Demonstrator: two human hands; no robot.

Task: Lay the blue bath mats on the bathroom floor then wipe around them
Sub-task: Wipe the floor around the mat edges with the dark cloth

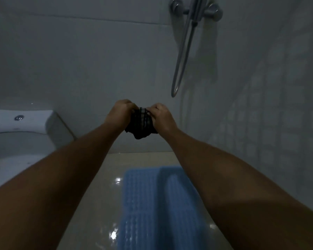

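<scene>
Both arms reach forward at chest height. The left hand (120, 110) and the right hand (162, 114) are each closed on one dark striped cloth (141, 123), bunched between them, its lower end hanging loose in the air. Below, two blue bath mats (159, 204) lie on the glossy floor (101, 186), side by side with their long edges touching or slightly overlapping. Bare wet floor runs along the mats' left edge toward one toilet (23, 130) and beyond their far edge to the wall. On the right the mats lie near the tiled wall. One shower hose (181, 56) loops down from one wall mixer (197, 10).
</scene>
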